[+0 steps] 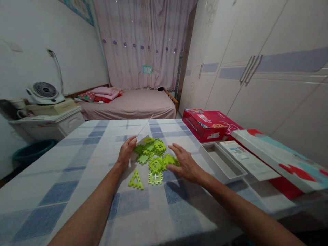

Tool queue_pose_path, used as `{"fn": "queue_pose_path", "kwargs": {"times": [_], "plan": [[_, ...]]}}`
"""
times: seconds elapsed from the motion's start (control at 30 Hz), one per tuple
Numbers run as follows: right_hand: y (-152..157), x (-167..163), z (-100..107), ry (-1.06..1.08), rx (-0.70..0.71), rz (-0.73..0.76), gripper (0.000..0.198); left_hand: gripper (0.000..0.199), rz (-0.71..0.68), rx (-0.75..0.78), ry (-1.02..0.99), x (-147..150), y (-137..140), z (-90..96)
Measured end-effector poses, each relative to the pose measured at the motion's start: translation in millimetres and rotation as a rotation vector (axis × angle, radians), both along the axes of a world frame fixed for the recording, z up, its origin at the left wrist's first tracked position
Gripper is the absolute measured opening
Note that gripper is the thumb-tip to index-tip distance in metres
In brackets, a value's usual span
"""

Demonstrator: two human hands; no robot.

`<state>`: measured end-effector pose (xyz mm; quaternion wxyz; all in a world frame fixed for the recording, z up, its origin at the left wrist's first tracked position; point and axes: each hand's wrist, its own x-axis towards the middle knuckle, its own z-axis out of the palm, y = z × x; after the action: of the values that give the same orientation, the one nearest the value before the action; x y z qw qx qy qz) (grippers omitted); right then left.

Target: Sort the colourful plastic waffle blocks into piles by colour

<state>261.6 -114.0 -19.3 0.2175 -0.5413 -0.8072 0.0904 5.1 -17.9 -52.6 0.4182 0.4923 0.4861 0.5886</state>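
My left hand [127,152] is closed at the left of a heap of lime-green interlocking plastic pieces [155,147]. Its fingers pinch a thin pale sheet, seen nearly edge-on; the heap and hand hide most of it. At the heap's right side my right hand [185,163] is open, thumb and fingers apart, its fingertips close to the nearest green pieces. I cannot tell whether they touch. A triangular green piece [136,180] lies alone in front of the left hand. Closer to me, a square green frame piece [155,178] sticks out from the heap.
On the right of the checked tablecloth [84,191] stand a red box [205,124], a shallow white tray [224,162], a white printed card [247,159] and a large white-and-red box [279,157]. Beyond the table are a bed [133,102], a fan [44,91] and wardrobe doors [256,99].
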Motion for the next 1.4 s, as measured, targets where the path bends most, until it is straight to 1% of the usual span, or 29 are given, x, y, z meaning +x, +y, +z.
{"fn": "queue_pose_path", "kwargs": {"times": [0.1, 0.17, 0.23, 0.3, 0.43, 0.57, 0.73, 0.83, 0.93, 1.03, 1.1, 1.23, 1.4], "plan": [[41, -28, -3, 0.001, -0.067, -0.052, 0.081, 0.051, -0.107, -0.002, -0.094, 0, -3, -0.3], [64, -42, -8, -0.008, -0.11, -0.114, 0.087, 0.052, -0.111, -0.021, -0.154, 3, -5, 1.5], [79, -52, -14, -0.025, -0.145, -0.165, 0.094, 0.053, -0.121, -0.042, -0.218, 7, -8, 3.5], [86, -58, -21, -0.057, -0.134, -0.172, 0.098, 0.052, -0.154, -0.052, -0.263, 11, -10, 4.4], [84, -59, -28, -0.09, -0.043, -0.084, 0.094, 0.047, -0.229, -0.052, -0.302, 16, -12, 3.4], [80, -53, -28, -0.068, -0.008, -0.008, 0.086, 0.041, -0.284, -0.054, -0.34, 18, -14, 3.2], [82, -49, -33, -0.033, 0.041, 0.03, 0.082, 0.034, -0.287, -0.088, -0.436, 17, -16, 6.9], [84, -50, -36, -0.006, 0.049, 0.037, 0.072, 0.033, -0.329, -0.156, -0.528, 13, -16, 9.8], [84, -50, -37, 0.004, 0.056, 0.05, 0.063, 0.034, -0.374, -0.187, -0.593, 10, -16, 11.9], [81, -49, -35, -0.007, 0.075, 0.07, 0.065, 0.034, -0.386, -0.196, -0.61, 10, -18, 13.7], [79, -49, -33, -0.016, 0.094, 0.108, 0.068, 0.035, -0.392, -0.204, -0.61, 11, -19, 15.6], [76, -50, -31, -0.007, 0.099, 0.186, 0.061, 0.039, -0.399, -0.219, -0.614, 13, -22, 19.3], [75, -52, -30, 0.049, 0.07, 0.154, 0.058, 0.04, -0.414, -0.226, -0.629, 13, -21, 17.8]]}}
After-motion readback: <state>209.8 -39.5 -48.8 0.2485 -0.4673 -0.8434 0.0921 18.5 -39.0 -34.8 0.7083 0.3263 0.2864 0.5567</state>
